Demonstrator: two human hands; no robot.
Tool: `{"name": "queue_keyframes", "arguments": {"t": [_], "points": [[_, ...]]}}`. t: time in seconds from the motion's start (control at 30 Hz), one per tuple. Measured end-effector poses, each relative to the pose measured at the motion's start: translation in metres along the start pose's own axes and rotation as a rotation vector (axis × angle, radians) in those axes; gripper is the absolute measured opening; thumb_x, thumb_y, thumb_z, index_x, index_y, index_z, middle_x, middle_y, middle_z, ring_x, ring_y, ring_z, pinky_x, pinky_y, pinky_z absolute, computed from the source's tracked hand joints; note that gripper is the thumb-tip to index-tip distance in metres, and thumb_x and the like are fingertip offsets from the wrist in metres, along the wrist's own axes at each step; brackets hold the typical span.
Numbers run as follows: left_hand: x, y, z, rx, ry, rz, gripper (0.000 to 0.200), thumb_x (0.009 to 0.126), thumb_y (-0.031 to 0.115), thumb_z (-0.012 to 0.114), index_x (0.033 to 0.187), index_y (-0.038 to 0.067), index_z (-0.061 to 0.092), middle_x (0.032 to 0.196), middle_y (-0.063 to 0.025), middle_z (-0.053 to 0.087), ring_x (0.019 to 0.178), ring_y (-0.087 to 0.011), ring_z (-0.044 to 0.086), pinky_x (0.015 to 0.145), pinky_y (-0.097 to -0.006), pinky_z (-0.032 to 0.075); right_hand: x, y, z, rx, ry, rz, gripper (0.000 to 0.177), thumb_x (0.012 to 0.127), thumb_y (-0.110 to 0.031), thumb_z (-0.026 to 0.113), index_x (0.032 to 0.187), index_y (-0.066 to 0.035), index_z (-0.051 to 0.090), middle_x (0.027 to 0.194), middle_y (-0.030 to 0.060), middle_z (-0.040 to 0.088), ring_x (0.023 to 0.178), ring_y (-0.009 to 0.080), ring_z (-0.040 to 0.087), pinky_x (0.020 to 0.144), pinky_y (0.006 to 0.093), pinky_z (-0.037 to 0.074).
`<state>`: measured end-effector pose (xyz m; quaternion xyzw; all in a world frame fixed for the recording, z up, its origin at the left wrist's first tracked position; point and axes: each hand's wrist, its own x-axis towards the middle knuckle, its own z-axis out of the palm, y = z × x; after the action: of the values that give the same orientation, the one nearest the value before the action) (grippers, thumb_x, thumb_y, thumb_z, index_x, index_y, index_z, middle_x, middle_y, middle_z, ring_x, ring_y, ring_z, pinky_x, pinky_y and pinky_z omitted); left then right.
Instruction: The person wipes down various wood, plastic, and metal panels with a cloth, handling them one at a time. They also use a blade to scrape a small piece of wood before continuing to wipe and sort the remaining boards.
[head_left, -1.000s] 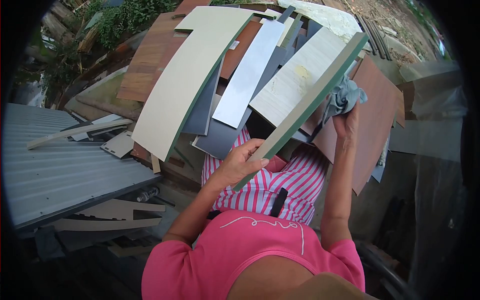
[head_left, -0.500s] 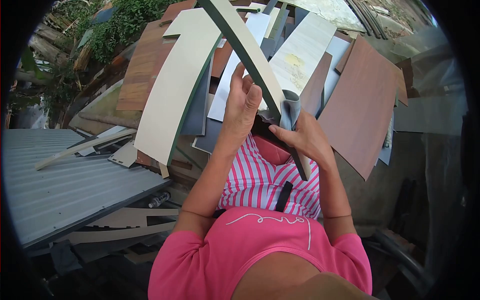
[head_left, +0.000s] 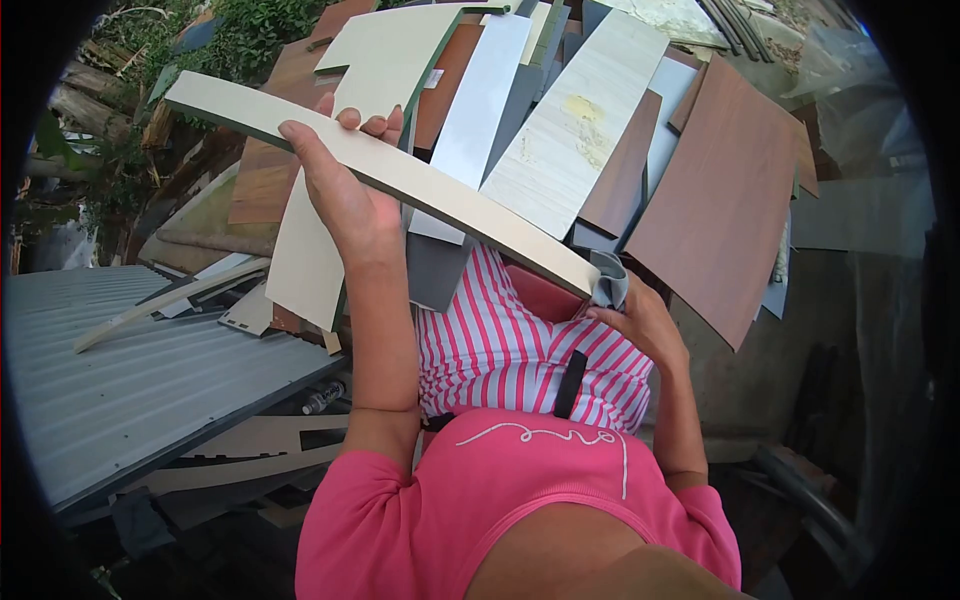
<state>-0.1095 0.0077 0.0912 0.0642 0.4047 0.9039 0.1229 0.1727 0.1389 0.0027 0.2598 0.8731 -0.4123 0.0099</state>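
Note:
A long, narrow cream board strip with a dark green edge slants across in front of me, its far end at the upper left. My left hand supports it near that end, thumb on the near side and fingertips showing past the far edge. At the strip's lower right end, a grey cloth is bunched around the tip. My right hand presses this cloth against the board, its fingers partly hidden behind the cloth.
Ahead lies a pile of flat panels, including a brown one, a pale stained one and a wide cream one. Corrugated metal sheeting is at the left. Clear plastic sheeting hangs at the right.
The strip has swung from steeply upright to a flatter slant toward the left. My left hand moved left and took hold of it; my right hand slid with the cloth to its near end.

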Motion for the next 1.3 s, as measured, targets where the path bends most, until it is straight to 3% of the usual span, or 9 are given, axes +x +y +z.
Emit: {"name": "queue_keyframes", "arguments": {"t": [0.2, 0.4, 0.57, 0.67, 0.73, 0.9, 1.07, 1.17, 1.3], "points": [[0.020, 0.018, -0.001, 0.013, 0.054, 0.209, 0.057, 0.090, 0.055, 0.041, 0.113, 0.003, 0.040, 0.078, -0.0050, 0.045, 0.073, -0.0199, 0.051, 0.089, -0.0465, 0.047, -0.010, 0.008, -0.011, 0.130, 0.305, 0.100, 0.058, 0.070, -0.026, 0.074, 0.120, -0.009, 0.051, 0.100, 0.0168, 0.056, 0.092, 0.0348, 0.056, 0.079, 0.0419, 0.045], [-0.005, -0.014, 0.040, 0.085, -0.084, 0.005, 0.062, 0.089, 0.056, 0.041, 0.119, 0.002, 0.038, 0.085, -0.0067, 0.045, 0.073, -0.0196, 0.054, 0.089, -0.0459, 0.047, 0.013, -0.036, 0.003, -0.242, 0.359, -0.063, 0.060, 0.067, -0.024, 0.075, 0.119, -0.006, 0.051, 0.105, 0.0148, 0.053, 0.097, 0.0311, 0.053, 0.078, 0.0410, 0.046], [-0.016, -0.026, 0.059, 0.266, -0.448, 0.014, 0.082, 0.083, 0.057, 0.052, 0.131, -0.004, 0.027, 0.119, -0.0244, 0.041, 0.113, -0.0383, 0.049, 0.096, -0.0505, 0.039, -0.001, -0.017, 0.028, 0.034, 0.339, -0.189, 0.044, 0.071, -0.017, 0.066, 0.111, -0.002, 0.055, 0.095, 0.0145, 0.058, 0.088, 0.0300, 0.057, 0.075, 0.0387, 0.046], [-0.035, -0.038, 0.070, 0.476, -0.576, 0.104, 0.080, 0.086, 0.048, 0.056, 0.137, -0.003, 0.022, 0.133, -0.0242, 0.034, 0.121, -0.0304, 0.043, 0.101, -0.0401, 0.035, -0.020, -0.013, 0.040, 0.336, 0.245, 0.011, 0.034, 0.078, -0.020, 0.060, 0.103, 0.003, 0.056, 0.082, 0.0110, 0.059, 0.075, 0.0216, 0.057, 0.070, 0.0350, 0.045], [-0.057, -0.032, 0.071, 0.396, -0.734, 0.070, 0.053, 0.089, 0.026, 0.057, 0.131, -0.001, 0.039, 0.131, -0.0234, 0.040, 0.123, -0.0300, 0.041, 0.101, -0.0400, 0.035, -0.022, -0.012, 0.045, 0.407, 0.320, 0.025, 0.034, 0.083, -0.026, 0.055, 0.098, 0.004, 0.056, 0.075, 0.0080, 0.057, 0.071, 0.0161, 0.053, 0.066, 0.0320, 0.044], [-0.110, 0.009, 0.071, 0.059, -1.154, 0.036, 0.012, 0.083, 0.025, 0.064, 0.093, 0.020, 0.067, 0.105, -0.0176, 0.055, 0.105, -0.0420, 0.052, 0.095, -0.0518, 0.039, -0.008, 0.002, 0.043, 0.669, 0.349, 0.314, 0.041, 0.089, -0.036, 0.048, 0.092, 0.004, 0.058, 0.071, 0.0090, 0.059, 0.066, 0.0156, 0.055, 0.060, 0.0309, 0.044], [-0.139, 0.034, 0.088, -0.115, -1.059, -0.089, 0.023, 0.074, 0.015, 0.071, 0.097, 0.017, 0.070, 0.105, -0.0134, 0.056, 0.099, -0.0303, 0.057, 0.095, -0.0520, 0.037, 0.023, 0.013, 0.027, 0.973, 0.351, 0.317, 0.049, 0.092, -0.044, 0.042, 0.086, 0.001, 0.060, 0.066, 0.0068, 0.057, 0.061, 0.0118, 0.054, 0.056, 0.0277, 0.042], [-0.145, 0.027, 0.100, -0.360, -1.005, 0.139, 0.034, 0.083, 0.023, 0.066, 0.114, 0.008, 0.061, 0.098, -0.0172, 0.058, 0.092, -0.0223, 0.055, 0.085, -0.0381, 0.041, 0.035, 0.009, 0.026, 0.928, 0.339, 0.353, 0.063, 0.088, -0.058, 0.039, 0.079, 0.002, 0.055, 0.064, 0.0055, 0.051, 0.059, 0.0141, 0.047, 0.056, 0.0267, 0.038], [-0.141, 0.036, 0.091, -0.128, -1.076, 0.122, 0.027, 0.075, 0.022, 0.071, 0.101, 0.014, 0.067, 0.101, -0.0111, 0.055, 0.097, -0.0249, 0.056, 0.092, -0.0528, 0.039, 0.037, 0.014, 0.018, 0.426, 0.225, 0.304, 0.072, 0.088, -0.062, 0.035, 0.073, 0.006, 0.051, 0.064, 0.0140, 0.053, 0.059, 0.0208, 0.043, 0.060, 0.0362, 0.040]]}}
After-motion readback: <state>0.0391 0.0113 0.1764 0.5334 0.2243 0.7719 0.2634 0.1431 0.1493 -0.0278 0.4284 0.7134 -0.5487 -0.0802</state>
